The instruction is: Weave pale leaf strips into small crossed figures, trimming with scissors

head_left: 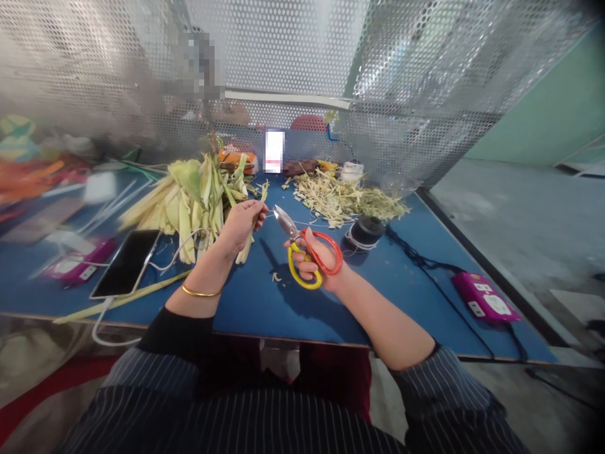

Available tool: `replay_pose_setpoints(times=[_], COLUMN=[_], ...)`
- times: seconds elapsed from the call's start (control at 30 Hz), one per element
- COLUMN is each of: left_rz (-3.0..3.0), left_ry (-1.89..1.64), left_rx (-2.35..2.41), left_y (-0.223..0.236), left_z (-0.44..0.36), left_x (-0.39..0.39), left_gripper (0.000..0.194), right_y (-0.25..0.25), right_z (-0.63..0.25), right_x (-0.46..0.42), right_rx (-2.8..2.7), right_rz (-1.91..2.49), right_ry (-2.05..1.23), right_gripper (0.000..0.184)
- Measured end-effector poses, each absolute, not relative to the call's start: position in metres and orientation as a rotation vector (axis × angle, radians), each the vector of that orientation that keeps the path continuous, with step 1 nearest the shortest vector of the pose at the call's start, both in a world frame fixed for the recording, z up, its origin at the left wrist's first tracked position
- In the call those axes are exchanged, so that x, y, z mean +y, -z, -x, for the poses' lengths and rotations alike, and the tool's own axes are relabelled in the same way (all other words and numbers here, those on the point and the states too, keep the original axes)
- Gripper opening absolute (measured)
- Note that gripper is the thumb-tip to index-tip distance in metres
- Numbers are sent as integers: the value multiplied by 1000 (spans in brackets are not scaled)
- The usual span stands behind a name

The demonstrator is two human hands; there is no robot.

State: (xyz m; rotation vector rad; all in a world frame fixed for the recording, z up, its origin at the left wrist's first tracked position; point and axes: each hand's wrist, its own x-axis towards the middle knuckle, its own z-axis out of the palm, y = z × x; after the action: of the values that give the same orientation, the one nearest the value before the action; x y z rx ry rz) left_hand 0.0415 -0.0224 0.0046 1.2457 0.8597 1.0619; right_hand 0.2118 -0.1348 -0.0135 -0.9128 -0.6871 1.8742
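Note:
My left hand [242, 222] pinches a folded pale-green leaf strip [249, 244] above the blue table [265, 302]; a thin white thread runs from it toward the scissors. My right hand [316, 260] grips scissors [302, 249] with one yellow and one orange handle. Their short metal blades point up-left, tips close to my left fingers. Just behind my left hand lies a pile of pale-green leaves [189, 198].
A heap of shredded leaf trimmings [347, 198] and a black thread spool [366, 230] lie at the back right. A phone [126, 261] on a white cable lies left. Pink devices [484, 297] [75, 268] sit on both sides. Perforated metal screens [416, 107] enclose the table's back.

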Motion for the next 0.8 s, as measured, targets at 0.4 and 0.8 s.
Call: replay_pose_setpoints(times=[0.4,0.8], left_rz=[-1083,-965], left_ry=[-1128,-1005], left_rx=[865,755], left_y=[-13,-25], left_z=[-33,-26], left_x=[-22,-30], left_gripper=[16,16], right_y=[30,19], right_z=[-238,-236], right_x=[-116,-126], right_rx=[-1390,-1933], right_rz=[1782,2333], right_ry=[-675,217], right_gripper=[37,30])
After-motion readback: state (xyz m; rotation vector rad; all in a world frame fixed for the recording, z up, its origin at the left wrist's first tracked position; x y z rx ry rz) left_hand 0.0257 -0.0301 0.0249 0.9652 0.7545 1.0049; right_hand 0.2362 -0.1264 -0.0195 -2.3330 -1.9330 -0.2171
